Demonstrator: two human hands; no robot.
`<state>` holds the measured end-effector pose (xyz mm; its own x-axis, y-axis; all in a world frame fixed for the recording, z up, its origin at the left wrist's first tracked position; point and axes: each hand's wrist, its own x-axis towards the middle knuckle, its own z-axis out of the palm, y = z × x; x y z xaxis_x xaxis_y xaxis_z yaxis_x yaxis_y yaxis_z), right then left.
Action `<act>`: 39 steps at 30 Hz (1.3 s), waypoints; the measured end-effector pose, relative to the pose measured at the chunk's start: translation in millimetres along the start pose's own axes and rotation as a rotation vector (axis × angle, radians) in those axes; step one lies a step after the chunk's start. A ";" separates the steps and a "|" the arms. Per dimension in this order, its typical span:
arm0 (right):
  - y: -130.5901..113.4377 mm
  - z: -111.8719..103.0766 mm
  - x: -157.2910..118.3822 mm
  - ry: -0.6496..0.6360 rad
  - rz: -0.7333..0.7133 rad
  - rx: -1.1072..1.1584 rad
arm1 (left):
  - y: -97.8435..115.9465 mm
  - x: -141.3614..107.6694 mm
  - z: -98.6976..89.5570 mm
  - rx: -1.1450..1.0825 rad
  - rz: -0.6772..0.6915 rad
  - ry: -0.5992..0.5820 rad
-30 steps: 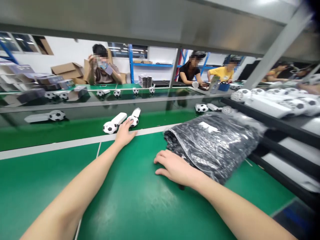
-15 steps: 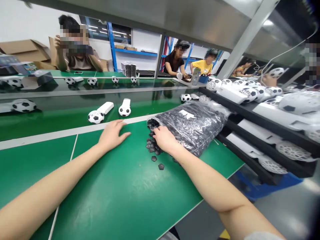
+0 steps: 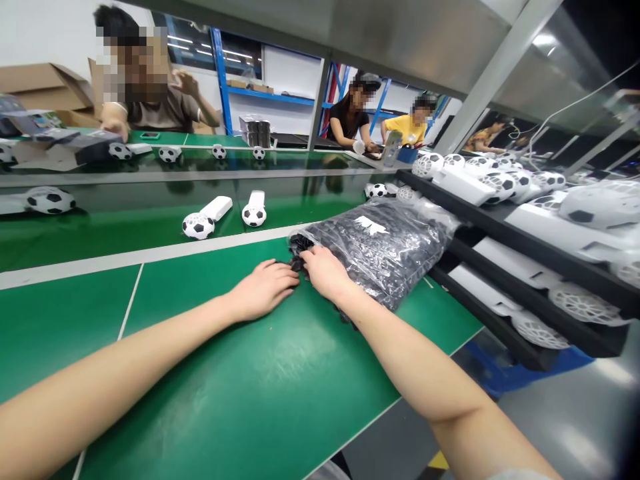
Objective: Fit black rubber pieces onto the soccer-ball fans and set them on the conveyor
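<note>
A clear plastic bag (image 3: 395,243) full of small black pieces lies on the green table (image 3: 280,387), its open mouth facing left. My right hand (image 3: 326,272) is at that mouth, fingers bent over black pieces (image 3: 299,257); what it grips, if anything, is hidden. Close by on the left, my left hand (image 3: 265,288) lies low over the table, palm down, fingers slightly spread, their tips touching the dark pieces. Between the two hands only a small part of the heap shows.
Beyond a pale strip, white parts with football-patterned ends (image 3: 199,225) lie on a green belt (image 3: 135,213). Black trays (image 3: 505,257) stacked with white parts stand at the right. Several people sit across the line; a metal shelf (image 3: 280,33) hangs overhead.
My left hand has moved right and down to the black pieces beside my right hand. The loose pieces on the table are no longer visible. The person at far left has lowered one hand.
</note>
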<state>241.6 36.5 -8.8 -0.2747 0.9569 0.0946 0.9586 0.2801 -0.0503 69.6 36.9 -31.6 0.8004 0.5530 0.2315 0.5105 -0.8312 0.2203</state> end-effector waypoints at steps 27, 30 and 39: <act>-19.9 15.3 -10.2 0.015 -0.234 0.247 | -16.5 -36.8 -7.7 0.020 -0.358 0.268; -19.3 15.1 -9.8 0.036 -0.245 0.257 | -16.5 -37.0 -7.4 0.037 -0.344 0.283; -18.4 17.2 -9.9 0.055 -0.354 0.291 | -11.8 -36.7 -7.9 0.168 -0.226 0.282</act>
<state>225.4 23.2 -25.9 -0.5694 0.7950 0.2090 0.7433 0.6065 -0.2821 31.7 26.9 -35.2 0.5567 0.6977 0.4510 0.7267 -0.6720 0.1426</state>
